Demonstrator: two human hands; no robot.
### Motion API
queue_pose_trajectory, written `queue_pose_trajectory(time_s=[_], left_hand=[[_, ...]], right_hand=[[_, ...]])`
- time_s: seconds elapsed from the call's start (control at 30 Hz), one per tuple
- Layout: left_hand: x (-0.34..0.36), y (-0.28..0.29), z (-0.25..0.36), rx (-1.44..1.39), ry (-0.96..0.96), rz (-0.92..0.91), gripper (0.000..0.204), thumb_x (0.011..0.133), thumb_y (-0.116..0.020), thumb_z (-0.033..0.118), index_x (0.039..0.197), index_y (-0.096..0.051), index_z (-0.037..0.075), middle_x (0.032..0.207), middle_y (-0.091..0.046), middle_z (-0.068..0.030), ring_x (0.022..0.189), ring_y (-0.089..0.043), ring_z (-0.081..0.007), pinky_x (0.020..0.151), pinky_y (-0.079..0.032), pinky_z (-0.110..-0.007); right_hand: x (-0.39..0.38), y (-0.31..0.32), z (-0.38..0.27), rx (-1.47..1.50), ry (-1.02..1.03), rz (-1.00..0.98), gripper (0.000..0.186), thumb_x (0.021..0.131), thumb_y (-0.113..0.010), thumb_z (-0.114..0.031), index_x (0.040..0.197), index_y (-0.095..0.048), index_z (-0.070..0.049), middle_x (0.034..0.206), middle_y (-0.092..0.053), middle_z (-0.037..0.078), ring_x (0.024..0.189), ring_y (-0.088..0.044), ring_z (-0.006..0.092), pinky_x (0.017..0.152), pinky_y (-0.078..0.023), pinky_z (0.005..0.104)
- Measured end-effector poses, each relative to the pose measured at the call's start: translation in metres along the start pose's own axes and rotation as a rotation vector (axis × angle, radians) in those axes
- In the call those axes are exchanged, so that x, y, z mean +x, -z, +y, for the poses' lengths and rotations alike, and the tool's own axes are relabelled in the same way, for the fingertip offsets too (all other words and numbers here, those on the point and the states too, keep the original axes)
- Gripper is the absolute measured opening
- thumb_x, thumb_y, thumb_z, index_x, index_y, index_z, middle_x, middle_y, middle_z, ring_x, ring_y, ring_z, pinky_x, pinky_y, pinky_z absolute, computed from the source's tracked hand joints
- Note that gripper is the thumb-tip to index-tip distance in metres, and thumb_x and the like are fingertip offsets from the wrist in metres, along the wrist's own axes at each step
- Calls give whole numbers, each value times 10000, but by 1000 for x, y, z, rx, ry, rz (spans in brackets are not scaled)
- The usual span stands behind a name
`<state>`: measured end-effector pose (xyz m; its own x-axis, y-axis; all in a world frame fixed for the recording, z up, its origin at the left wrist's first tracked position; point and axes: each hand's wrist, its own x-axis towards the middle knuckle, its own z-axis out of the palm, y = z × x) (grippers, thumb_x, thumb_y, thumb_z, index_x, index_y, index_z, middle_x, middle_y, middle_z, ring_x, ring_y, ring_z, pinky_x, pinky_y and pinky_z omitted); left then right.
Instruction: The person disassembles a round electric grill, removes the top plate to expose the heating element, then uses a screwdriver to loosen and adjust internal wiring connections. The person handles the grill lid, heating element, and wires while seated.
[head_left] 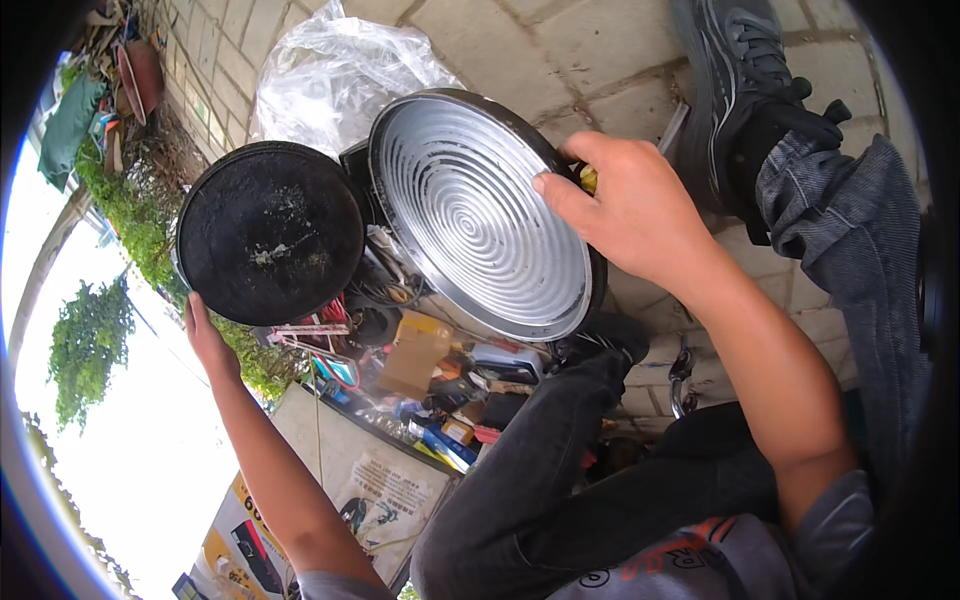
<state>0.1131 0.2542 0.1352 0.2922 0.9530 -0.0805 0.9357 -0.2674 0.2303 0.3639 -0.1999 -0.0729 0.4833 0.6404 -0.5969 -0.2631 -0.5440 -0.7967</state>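
Two round pan-like plates stand side by side in front of me, apparently a hinged griddle; a dark piece shows between them. The left one is a black disc (270, 235) with worn pale scuffs. On the right, a silver plate (480, 220) with concentric ridges sits in a dark rim and tilts toward me. My left hand (208, 338) grips the black disc at its lower left edge, with most of its fingers hidden behind. My right hand (635, 205) pinches the silver plate's upper right rim, thumb on the front. Something small and yellow (588, 180) shows beside its fingers.
A clear plastic bag (340, 80) lies on the paving (560, 40) behind the plates. Below them is a box of mixed tools and parts (440, 390), with a cardboard piece (415, 352). A shoe (725, 90) stands at right; plants (150, 230) line the left.
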Motion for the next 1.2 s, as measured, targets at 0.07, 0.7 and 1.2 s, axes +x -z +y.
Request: queue_pose_trajectory(time_s=[0.07,0.7,1.2], left_hand=[[25,-2,-9,-29,15,17,744,1015,-584,506,1508,-453,-36,1524,-509,-168,1416,-455,-276,1189,-290,-386],[66,8,-32,-14,85,-32,827,972,-594,611,1470,-500,-43,1477,-547,-164,1347,-505,-271,1151,-350,-412],[-17,-17,-90,-263,303,142,825,1012,-527,591,1553,-368,-11,1581,-412,-190,1435,-422,-320,1177,-339,-432]], right_hand=[[0,-1,-2,6,15,13,377,906,-675,-307,935,-687,69,825,-692,271,823,-681,454,790,-542,504],[0,-1,-28,5,54,22,404,896,-684,-313,922,-690,90,840,-688,287,839,-684,453,803,-548,485],[52,24,11,-260,84,108,334,905,-646,-249,1004,-688,66,925,-686,287,906,-660,464,806,-522,463]])
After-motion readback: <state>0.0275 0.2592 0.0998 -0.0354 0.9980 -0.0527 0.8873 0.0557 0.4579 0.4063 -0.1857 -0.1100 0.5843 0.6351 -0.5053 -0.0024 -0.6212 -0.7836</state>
